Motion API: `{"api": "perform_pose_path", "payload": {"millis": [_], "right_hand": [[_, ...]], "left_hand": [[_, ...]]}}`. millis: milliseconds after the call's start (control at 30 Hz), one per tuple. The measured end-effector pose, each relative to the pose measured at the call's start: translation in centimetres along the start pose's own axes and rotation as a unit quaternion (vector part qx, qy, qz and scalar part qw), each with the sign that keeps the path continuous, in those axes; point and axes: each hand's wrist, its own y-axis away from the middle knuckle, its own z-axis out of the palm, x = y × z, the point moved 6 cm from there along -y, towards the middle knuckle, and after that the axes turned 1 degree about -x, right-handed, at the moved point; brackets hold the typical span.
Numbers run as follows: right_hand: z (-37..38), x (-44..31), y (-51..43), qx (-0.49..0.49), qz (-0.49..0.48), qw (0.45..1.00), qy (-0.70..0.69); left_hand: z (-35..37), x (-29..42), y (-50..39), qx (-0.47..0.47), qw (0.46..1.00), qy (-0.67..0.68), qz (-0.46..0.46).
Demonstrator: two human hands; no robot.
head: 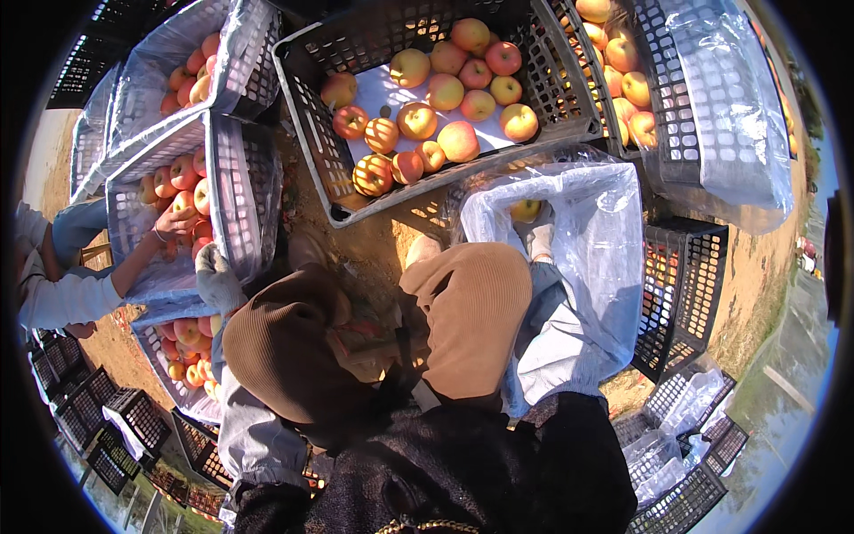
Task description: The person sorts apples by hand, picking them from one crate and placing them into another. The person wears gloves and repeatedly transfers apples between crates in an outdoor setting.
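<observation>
My right hand (pixel 539 239), in a light knit glove, reaches into a crate lined with clear bluish plastic (pixel 600 267) beside my right knee. Its thumb and fingers lie around a yellowish apple (pixel 526 209). My left hand (pixel 219 280), gloved too, is at the near corner of a plastic-lined crate of red apples (pixel 183 173); its fingertips point toward the fruit, and whether they grip anything is unclear. Ahead of my knees stands a black plastic crate (pixel 303 127) with a white sheet on its bottom and several yellow-red apples (pixel 418 120) scattered over it.
At the left, another person's bare hand (pixel 175 223) touches apples in the same lined crate. More apples fill a lined crate (pixel 190 347) below it and a crate (pixel 620 60) at upper right. Stacked black crates (pixel 680 294) stand at the right, on dirt ground (pixel 373 247).
</observation>
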Motion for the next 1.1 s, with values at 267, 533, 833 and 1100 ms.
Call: {"api": "perform_pose_path", "payload": {"millis": [267,533,833,1100], "right_hand": [[1.7,1.6,-0.1,-0.043,-0.026,0.998,0.028],[-9.5,-0.7,2.7,0.048,-0.002,0.952,-0.303],[-24.9,-22.1,5.4,-0.056,-0.297,0.868,-0.393],[-19.8,-43.1,5.8,-0.248,-0.523,0.782,-0.231]], "left_hand": [[-1.6,3.5,-0.1,0.04,0.999,-0.032,0.017],[-1.4,1.2,0.7,0.067,0.997,0.031,-0.021],[-4.3,27.9,-1.2,-0.444,0.777,0.432,0.112],[-7.7,39.3,1.3,-0.409,0.742,0.195,0.495]]}}
